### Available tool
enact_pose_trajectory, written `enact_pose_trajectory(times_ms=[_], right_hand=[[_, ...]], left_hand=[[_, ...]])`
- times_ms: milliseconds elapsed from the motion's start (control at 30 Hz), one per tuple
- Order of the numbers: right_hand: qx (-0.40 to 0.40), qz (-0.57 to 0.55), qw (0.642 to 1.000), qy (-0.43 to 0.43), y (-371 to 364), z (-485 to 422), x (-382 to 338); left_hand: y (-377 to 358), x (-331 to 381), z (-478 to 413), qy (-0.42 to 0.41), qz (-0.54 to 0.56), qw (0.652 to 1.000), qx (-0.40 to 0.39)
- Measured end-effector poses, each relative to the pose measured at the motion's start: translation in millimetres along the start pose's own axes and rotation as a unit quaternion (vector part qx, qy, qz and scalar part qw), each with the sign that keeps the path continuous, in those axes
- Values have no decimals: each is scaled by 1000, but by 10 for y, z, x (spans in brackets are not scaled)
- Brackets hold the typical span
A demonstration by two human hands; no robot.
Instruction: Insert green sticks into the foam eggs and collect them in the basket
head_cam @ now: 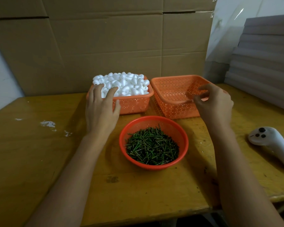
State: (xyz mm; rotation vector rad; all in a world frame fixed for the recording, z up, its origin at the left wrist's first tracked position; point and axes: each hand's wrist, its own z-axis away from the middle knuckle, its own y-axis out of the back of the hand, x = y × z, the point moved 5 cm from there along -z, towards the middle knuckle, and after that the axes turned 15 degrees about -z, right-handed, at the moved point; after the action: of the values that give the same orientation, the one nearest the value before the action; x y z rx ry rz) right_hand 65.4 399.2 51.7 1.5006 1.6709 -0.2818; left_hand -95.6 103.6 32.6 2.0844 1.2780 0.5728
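Biggest worry at that point was the foam eggs (128,82). They were heaped well above the rim of their square orange basket (134,104), which sat behind the round stick basket (185,141) and a bit to its left. My left hand (102,110) was spread wide over the near-left corner of the pile, holding nothing yet, thumb hanging down the front wall. One careless sweep there and I reckon a few eggs roll off onto the bench (39,153), since they look like they weigh nothing. Squeeze too hard and foam like that probably dents or sheds. There were already white crumbs (47,124) out to the left of the stick basket.

My right hand (215,105) was at the near rim of the empty orange basket (174,89), behind the stick basket and to its right. Its fingers were curled in, but honestly I can't tell whether it was pinching the rim or nothing at all. Leaning on that edge could tip it.

The green sticks (152,148) were short, thin and piled every which way, so pulling one could drag out several. The eggs themselves were small, smooth, plain white, and none had a stick in it yet.
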Motion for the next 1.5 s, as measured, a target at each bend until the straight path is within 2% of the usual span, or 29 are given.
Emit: enact_pose_trajectory(times_ms=[200, 367, 767, 1200, 1500], right_hand=[[19, -15, 999, 35, 13, 93, -140], [27, -32, 998, 51, 11, 135, -234], [38, -50, 996, 58, 51, 159, -299], [40, -65, 995, 62, 60, 176, -331], [46, -73, 994, 65, 74, 183, -369]], left_hand=[[-165, -73, 21, 26, -63, 994, -83], [-221, -122, 11, 33, -95, 987, -122], [-159, -101, -4, 39, -78, 991, -106], [-181, -115, -35, 63, -52, 989, -126], [-226, -127, -70, 74, 33, 990, -117]])
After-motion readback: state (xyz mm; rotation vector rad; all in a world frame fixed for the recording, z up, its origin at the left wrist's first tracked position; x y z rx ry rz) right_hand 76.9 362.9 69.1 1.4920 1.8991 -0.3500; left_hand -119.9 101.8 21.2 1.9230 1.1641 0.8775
